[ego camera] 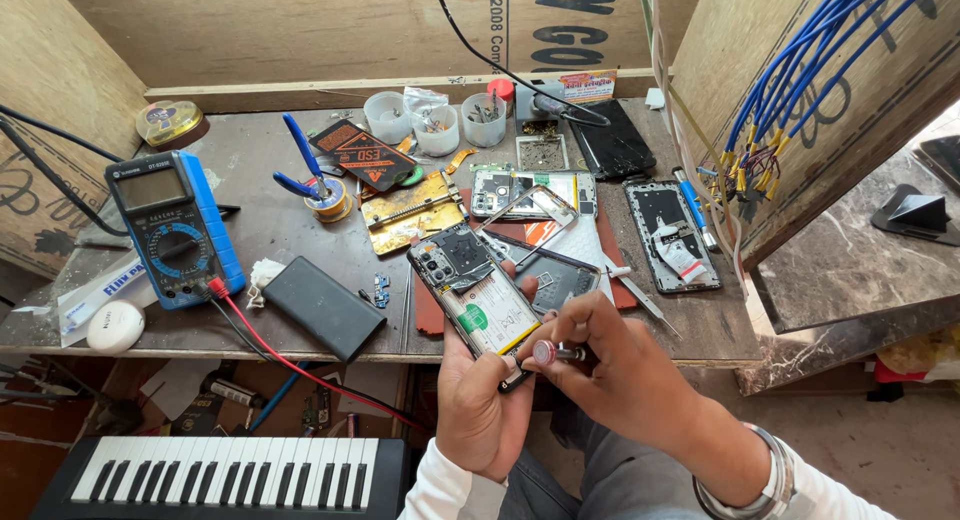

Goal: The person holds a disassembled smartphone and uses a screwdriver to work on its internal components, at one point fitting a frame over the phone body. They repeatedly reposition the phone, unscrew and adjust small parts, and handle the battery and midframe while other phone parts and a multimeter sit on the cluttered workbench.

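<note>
My left hand (480, 405) holds an opened phone (472, 290) from below, its back cover off, showing the camera module, a black shield and a white-green battery. My right hand (610, 365) grips a small screwdriver (556, 353) with a red-capped silver handle, its tip pointing at the phone's lower end. Both hands hover just in front of the workbench's near edge (330, 357), above my lap.
On the bench lie a blue multimeter (172, 227) with red lead, a black power bank (322, 307), blue-handled pliers (300, 165), a solder spool, small parts cups (437, 128), several dismantled phones (670, 232) and circuit boards. A keyboard (225, 475) sits below left. Blue wires (800, 70) hang right.
</note>
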